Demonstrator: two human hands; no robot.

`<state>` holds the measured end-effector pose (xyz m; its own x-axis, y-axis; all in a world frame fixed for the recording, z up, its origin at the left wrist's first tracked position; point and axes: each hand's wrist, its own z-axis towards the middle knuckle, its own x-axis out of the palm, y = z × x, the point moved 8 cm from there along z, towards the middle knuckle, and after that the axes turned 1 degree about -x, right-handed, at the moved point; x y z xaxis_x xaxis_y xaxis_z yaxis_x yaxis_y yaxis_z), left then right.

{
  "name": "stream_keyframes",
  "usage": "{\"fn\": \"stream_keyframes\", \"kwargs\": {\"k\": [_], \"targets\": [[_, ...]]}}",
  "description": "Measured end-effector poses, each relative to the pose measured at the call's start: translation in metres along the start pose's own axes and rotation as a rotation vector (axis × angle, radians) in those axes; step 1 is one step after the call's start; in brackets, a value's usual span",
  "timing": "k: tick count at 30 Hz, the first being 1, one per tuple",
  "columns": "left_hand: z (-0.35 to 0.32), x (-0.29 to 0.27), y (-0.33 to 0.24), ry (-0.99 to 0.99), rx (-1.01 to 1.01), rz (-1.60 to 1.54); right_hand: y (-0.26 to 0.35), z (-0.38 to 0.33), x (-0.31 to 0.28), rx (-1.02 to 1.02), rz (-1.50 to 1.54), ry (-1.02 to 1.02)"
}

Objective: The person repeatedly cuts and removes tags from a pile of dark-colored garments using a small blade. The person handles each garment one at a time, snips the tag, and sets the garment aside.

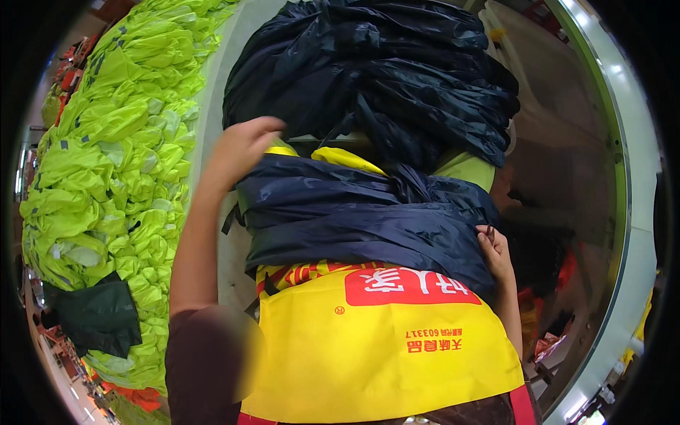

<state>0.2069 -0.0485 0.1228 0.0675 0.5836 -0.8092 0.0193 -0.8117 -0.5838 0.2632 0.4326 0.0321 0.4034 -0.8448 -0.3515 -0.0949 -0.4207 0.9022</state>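
A bundle of navy fabric [368, 212] lies across my lap in gathered folds, above a yellow apron [382, 347] with a red panel. At the bundle's right edge my right hand [497, 251] is closed, thumb and fingertips pinching a bit of the dark cloth. My left hand [241, 150] is raised over the bundle's far left corner, its fingers stretched to the right with nothing visible in them. Beyond, a larger heap of black, shiny fabric [375, 78] is piled up. Yellow cloth [347, 159] shows between the two dark piles.
Bright yellow-green garments [120, 170] form a long heap along the left, with a dark green cloth piece [99, 312] on its near end. A pale metal rail [641, 198] curves along the right side. Below it, a shadowed space holds scattered red items [549, 343].
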Motion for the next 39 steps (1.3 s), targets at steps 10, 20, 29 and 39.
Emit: {"fn": "stream_keyframes", "kwargs": {"k": [10,20,29,39], "targets": [[0.063,0.381,-0.006,1.101,0.283,0.242,-0.016,-0.010,0.002,0.074,0.131,-0.072],[0.070,0.054,-0.034,-0.355,0.346,-0.415,-0.019,-0.005,0.007,0.103,0.153,-0.008],[-0.133,-0.100,-0.170,-0.028,-0.033,0.638,-0.008,0.005,0.027,0.099,0.292,0.190],[-0.117,0.028,0.052,0.403,-0.677,-0.062,-0.017,0.006,0.018,0.118,0.259,0.213]]}}
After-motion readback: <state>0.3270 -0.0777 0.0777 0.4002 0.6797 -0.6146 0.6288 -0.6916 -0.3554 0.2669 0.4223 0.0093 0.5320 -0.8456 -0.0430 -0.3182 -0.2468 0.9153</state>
